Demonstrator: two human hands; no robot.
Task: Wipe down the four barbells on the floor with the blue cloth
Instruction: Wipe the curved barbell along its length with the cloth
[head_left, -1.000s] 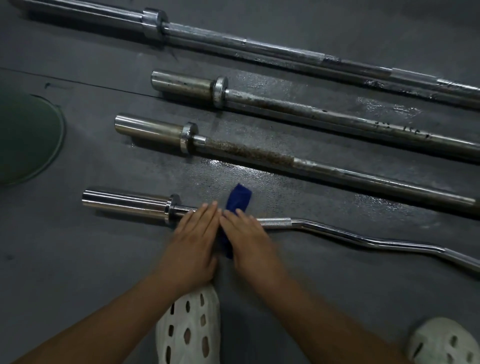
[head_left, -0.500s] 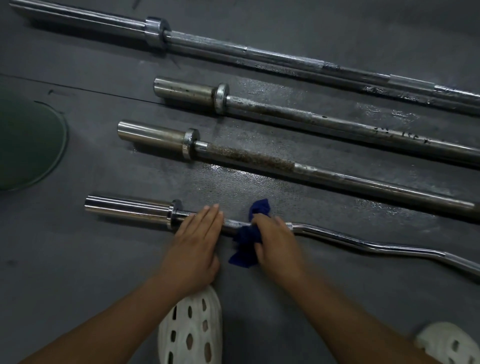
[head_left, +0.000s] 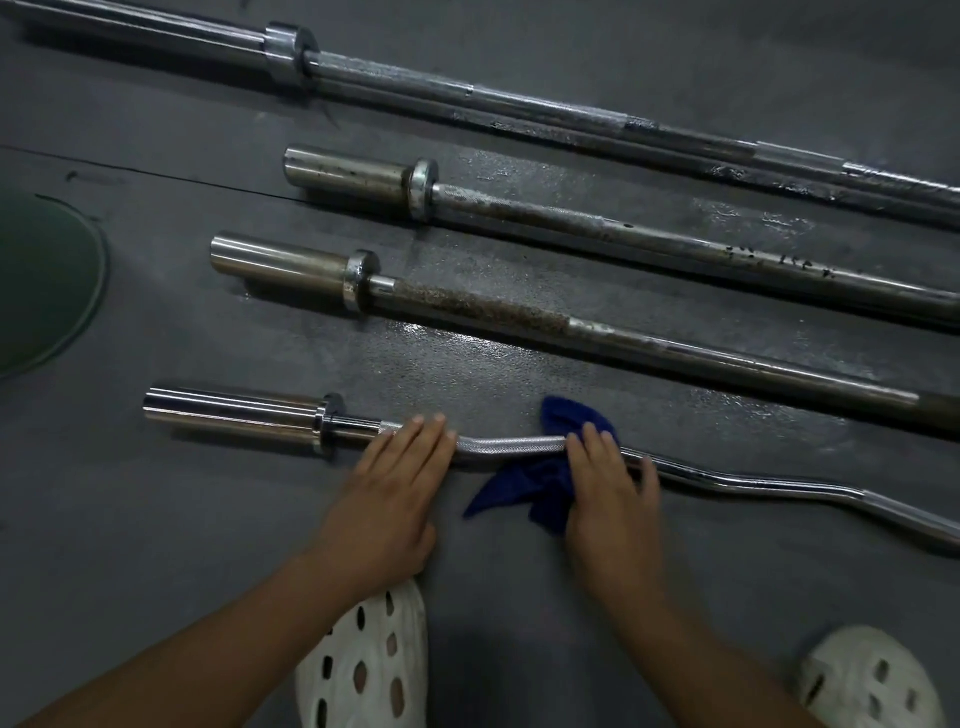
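Step in hand, by judgement: wiping the nearest of the four bars, the curl barbell (head_left: 511, 447), which lies on the floor (head_left: 156, 519) closest to the person. The blue cloth (head_left: 524, 491) is draped over its shaft just right of the knurled section, with loose ends on the floor on both sides. The right hand (head_left: 608, 486) grips cloth and shaft together, fingers (head_left: 592, 441) curled over the top and thumb spread along the bar to the right. The left hand (head_left: 387, 499) lies flat on the shaft near the collar, fingers (head_left: 418, 441) straight and close together, holding nothing, apparently steadying the bar. The three straight barbells (head_left: 675, 353) beyond show rust and appear not yet wiped. The next move probably calls for sliding the cloth rightward along the bends, under firm pressure, with the bar kept from rolling.
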